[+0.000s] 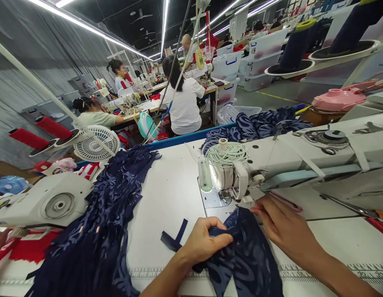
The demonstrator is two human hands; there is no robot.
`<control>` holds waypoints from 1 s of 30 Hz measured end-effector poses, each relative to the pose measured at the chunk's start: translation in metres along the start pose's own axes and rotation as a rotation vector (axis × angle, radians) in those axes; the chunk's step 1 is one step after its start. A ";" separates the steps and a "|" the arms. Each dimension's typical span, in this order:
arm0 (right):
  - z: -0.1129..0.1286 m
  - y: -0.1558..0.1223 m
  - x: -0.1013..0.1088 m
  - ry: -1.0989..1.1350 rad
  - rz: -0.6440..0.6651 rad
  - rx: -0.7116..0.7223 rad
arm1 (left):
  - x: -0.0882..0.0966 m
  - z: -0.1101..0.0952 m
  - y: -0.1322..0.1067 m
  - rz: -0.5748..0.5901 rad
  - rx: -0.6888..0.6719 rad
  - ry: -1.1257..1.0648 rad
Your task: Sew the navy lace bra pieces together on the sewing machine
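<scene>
Gathering one piece of dark blue cloth (pixel 243 255) on the worktop (pixel 169 194), just before the sewing machine (pixel 302 161), looks like the step in hand. The left hand (pixel 201 243) has its fingers curled and clamped on a fold. The right hand (pixel 284 227) lies on the cloth's far edge, fingers straight and close together. By my judgement, the next move calls for flattening that edge and guiding it squarely under the machine's foot (pixel 237 196). One dark strip (pixel 175 237) lies beside the left hand. Farther off are two heaps of similar cloth, one left (pixel 111 214) and one behind (pixel 256 123), one coil of white cord (pixel 226 153), two red thread cones (pixel 53 128) and one white fan (pixel 94 144).
</scene>
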State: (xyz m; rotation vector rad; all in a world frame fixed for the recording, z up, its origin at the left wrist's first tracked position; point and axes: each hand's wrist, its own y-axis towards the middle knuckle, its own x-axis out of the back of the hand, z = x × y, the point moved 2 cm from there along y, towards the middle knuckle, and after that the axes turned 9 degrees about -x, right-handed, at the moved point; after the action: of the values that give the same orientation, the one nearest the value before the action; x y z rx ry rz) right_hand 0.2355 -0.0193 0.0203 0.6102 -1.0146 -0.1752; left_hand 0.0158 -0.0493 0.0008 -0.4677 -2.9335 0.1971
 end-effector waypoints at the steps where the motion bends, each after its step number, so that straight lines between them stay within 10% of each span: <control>1: -0.004 -0.001 0.001 0.058 0.068 0.016 | 0.000 -0.001 0.000 0.009 -0.008 -0.010; 11: 0.000 -0.009 -0.009 0.448 0.639 -0.066 | 0.001 -0.009 -0.001 0.027 -0.054 -0.086; 21: 0.007 0.000 -0.013 0.472 0.610 -0.153 | 0.002 -0.005 0.003 -0.040 0.012 -0.250; 30: 0.027 -0.012 -0.005 0.359 0.229 -0.121 | 0.002 -0.010 0.004 -0.200 0.067 -0.280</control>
State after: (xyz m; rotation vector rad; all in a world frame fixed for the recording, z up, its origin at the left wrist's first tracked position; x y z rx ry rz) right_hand 0.2118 -0.0377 0.0201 0.3929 -0.7122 0.0737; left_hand 0.0168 -0.0438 0.0105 -0.1433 -3.2068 0.3599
